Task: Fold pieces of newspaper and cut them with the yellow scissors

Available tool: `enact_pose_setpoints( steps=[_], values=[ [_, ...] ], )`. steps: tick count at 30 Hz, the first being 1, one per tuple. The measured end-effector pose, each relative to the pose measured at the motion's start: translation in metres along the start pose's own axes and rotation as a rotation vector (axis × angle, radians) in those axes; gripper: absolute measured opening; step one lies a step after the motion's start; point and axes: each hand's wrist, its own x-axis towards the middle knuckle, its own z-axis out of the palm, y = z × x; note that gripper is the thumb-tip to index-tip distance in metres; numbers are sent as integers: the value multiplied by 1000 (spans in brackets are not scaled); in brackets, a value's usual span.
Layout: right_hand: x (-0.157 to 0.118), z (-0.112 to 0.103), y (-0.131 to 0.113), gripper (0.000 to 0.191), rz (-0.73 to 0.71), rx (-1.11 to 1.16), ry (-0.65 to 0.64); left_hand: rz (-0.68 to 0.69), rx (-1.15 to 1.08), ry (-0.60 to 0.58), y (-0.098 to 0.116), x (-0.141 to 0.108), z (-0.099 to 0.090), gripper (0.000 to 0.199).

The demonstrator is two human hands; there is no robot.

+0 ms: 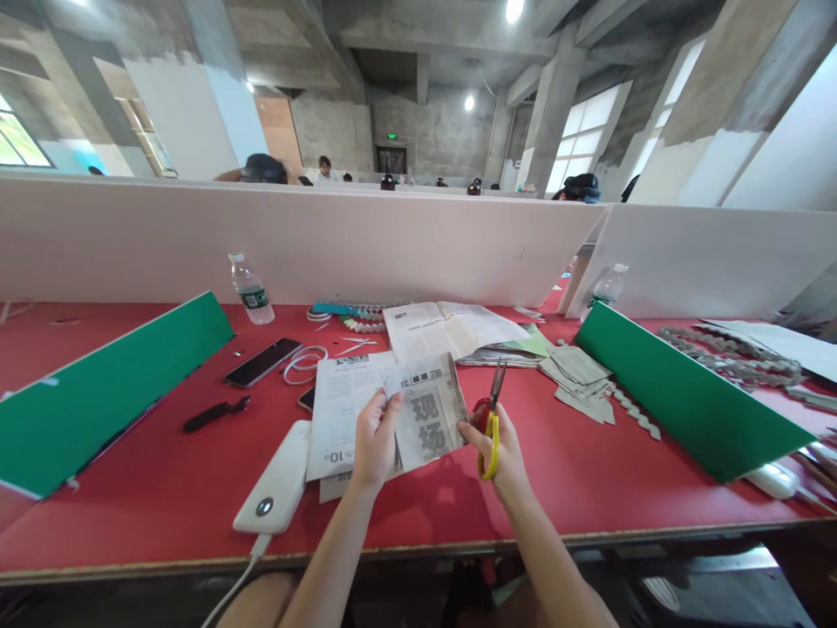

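The left hand (374,440) grips a folded piece of newspaper (428,420) by its left edge, thumb on top, fingers behind, and holds it just above the red table (163,488). The right hand (500,449) is closed around the yellow handles of a pair of scissors (492,417); it also touches the right edge of the folded piece, and the blades point up and away, slightly parted and clear of the paper. No cut is visible in the held piece, so cutting of this piece appears not yet begun. Earlier output appears complete: one stack of cut paper pieces (579,371) lies to the right, with one short paper chain (631,412) beside it and another paper chain (357,312) near the partition. Remaining stock is judged to be the sheet under the hands (336,410) and one open newspaper (451,330) behind it. Count of other items: two green boards, one left (98,392) and one right (686,397); two water bottles, one left (250,290) and one right (608,286); one white power bank (275,480) with its cable running off the table edge; one dark phone (261,362); one coiled white cable (304,362); one small black tool (215,414). A further long chain (738,358) lies beyond the right board at the neighbouring place.
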Motion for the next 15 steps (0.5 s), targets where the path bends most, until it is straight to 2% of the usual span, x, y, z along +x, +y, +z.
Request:
enact_pose_setpoints(
  steps=[2, 5, 8, 11, 13, 15],
  values=[
    [-1, 0, -2, 33, -12, 3, 14, -53, -84, 3, -1, 0, 0, 23],
    [-1, 1, 0, 33, -21, 9, 28, -259, -238, -36, 0, 0, -2, 33],
    [0, 1, 3, 33, -44, 22, 57, -509, -374, -212, 1, 0, -6, 44],
    [3, -1, 5, 33, -76, 11, 93, -689, -348, -420, 1, -3, -7, 47],
    [4, -3, 6, 34, -90, -6, 104, -718, -260, -485, 1, -5, -6, 45],
    [6, -6, 7, 34, -82, -14, 109, -664, -184, -507, 1, -7, -4, 41]
  ],
)
